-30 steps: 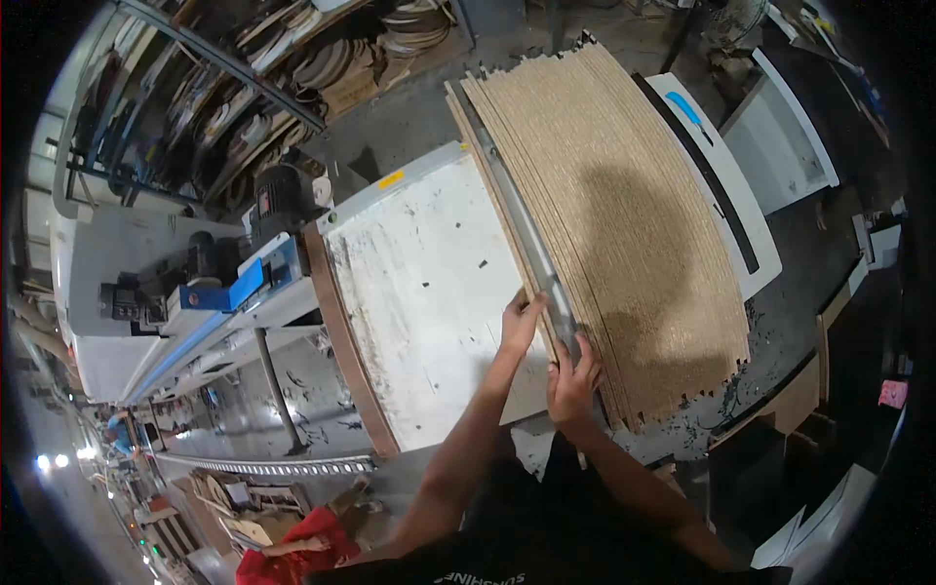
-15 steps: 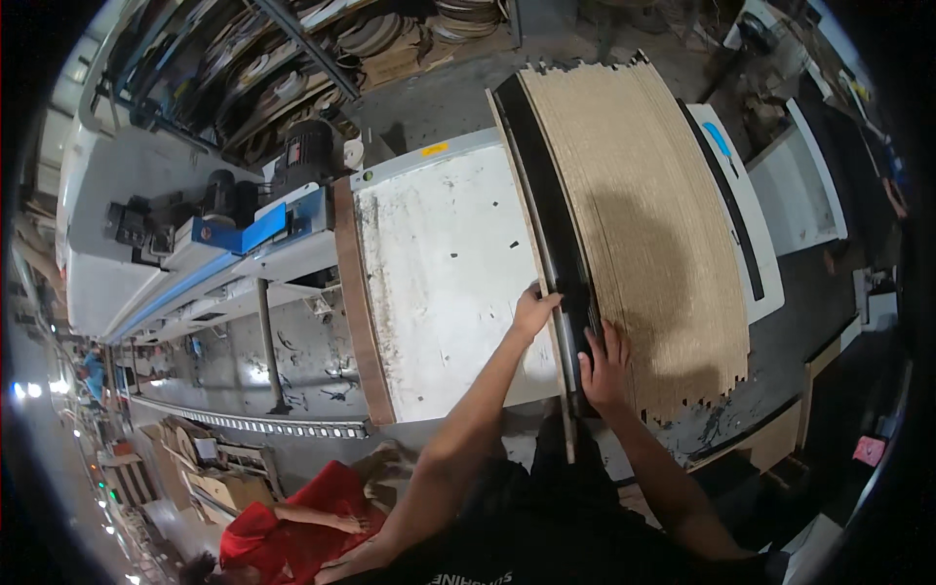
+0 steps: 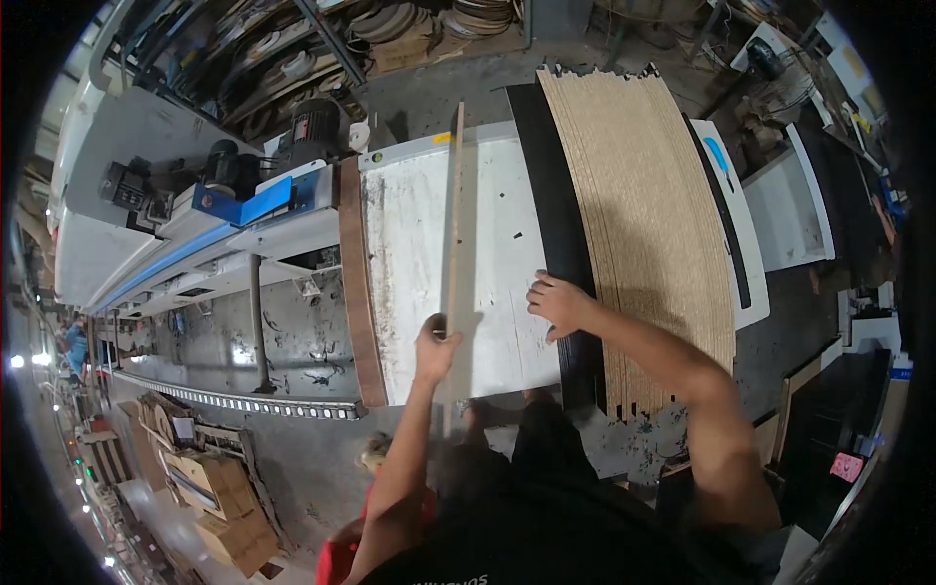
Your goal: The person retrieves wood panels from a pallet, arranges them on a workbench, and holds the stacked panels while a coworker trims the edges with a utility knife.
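My left hand is closed on a long thin board, seen edge-on as a narrow tan strip. It stands over the white tabletop, apart from a row of boards. My right hand holds nothing; its fingers are spread at the black face of the row's leftmost board. The other boards show packed tan edges, to the right of that black face. Small dark chips lie on the tabletop.
A machine with motors and a blue guard stands at the left, beyond a brown strip. Cardboard boxes lie on the floor lower left. A person in red is partly hidden by my left arm. Shelves with coiled bands stand behind.
My left hand has moved left with the thin board, away from the row. My right hand has shifted left and up from the board edges to the black face. The person in red is now mostly hidden.
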Motion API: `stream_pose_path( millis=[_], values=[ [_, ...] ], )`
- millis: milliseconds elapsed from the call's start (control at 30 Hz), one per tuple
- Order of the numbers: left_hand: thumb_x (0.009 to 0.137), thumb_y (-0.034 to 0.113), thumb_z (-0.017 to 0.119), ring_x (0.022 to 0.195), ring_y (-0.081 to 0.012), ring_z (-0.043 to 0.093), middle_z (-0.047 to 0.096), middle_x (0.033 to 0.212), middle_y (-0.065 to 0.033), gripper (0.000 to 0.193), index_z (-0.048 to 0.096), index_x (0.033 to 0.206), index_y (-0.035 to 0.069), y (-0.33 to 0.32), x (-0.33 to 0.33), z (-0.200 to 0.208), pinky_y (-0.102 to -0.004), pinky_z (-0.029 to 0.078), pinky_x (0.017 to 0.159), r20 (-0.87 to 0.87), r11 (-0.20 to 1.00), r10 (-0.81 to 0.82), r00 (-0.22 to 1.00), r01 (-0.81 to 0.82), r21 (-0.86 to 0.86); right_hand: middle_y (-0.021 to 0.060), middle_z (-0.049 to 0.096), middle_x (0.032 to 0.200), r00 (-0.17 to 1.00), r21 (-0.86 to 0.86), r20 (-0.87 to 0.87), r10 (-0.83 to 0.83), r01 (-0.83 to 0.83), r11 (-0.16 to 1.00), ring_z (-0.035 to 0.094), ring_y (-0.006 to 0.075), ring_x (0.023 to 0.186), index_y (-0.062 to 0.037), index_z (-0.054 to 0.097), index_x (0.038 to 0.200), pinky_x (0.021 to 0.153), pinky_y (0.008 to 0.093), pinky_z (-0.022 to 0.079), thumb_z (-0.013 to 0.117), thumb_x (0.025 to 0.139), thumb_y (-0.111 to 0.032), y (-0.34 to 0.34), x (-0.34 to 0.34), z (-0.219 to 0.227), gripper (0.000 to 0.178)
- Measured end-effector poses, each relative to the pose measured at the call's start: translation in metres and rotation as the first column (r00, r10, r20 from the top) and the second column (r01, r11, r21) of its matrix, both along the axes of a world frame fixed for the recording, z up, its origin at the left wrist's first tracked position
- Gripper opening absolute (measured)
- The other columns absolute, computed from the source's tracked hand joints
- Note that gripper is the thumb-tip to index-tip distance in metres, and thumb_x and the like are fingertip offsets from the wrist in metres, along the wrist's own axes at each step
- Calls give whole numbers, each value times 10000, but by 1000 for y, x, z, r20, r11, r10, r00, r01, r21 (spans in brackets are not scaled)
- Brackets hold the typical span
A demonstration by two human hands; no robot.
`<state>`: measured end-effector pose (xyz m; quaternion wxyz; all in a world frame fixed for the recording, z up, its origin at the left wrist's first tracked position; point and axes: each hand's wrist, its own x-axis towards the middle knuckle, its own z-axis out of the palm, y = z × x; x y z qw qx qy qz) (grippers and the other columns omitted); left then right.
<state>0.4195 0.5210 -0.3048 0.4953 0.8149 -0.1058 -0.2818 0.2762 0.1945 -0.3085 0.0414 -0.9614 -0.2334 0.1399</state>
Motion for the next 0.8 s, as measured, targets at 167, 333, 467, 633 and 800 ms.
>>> stream_pose_path(
  millis=[167,333,467,633,800],
  values=[
    [821,192,833,1037,-252,721,765,1183,-188,727,612,1434,-130,65,10,34,-378,581,951,76,999,5,997,-9,50,101,787,1127,923,-119,-222,316,-347,930,667,311,1240,-99,848,1068,1325,542,242,646,865,-848,-28,37,19,802],
    [774,142,890,1362,-321,617,644,1446,-269,886,518,1522,-156,129,11,55,-418,469,1193,103,994,31,994,-41,97,92,811,986,933,-231,-330,141,-225,947,695,296,1117,-68,865,994,1132,470,406,505,972,-852,-30,36,48,863],
    [741,141,886,1403,-359,598,631,1468,-282,903,521,1513,-153,169,-7,61,-445,451,1215,109,986,125,986,-135,94,155,805,1004,906,-287,-410,-107,-17,958,706,323,1113,-22,860,983,1100,492,449,578,994,-769,-56,7,66,798],
    [712,198,895,1393,-423,604,625,1456,-304,957,522,1536,-116,200,-23,67,-449,453,1211,292,966,142,946,-197,169,214,763,1263,866,-142,-413,-283,245,959,692,364,1223,-3,809,1205,1166,509,444,740,1002,-584,-52,17,67,619],
    [687,191,878,1417,-452,580,602,1483,-308,968,529,1549,-74,241,-32,85,-471,438,1225,362,968,183,914,-233,98,144,444,1710,718,780,-453,-529,606,155,488,349,1531,-104,325,1726,1294,488,339,631,1091,-583,42,123,100,852]
  ],
)
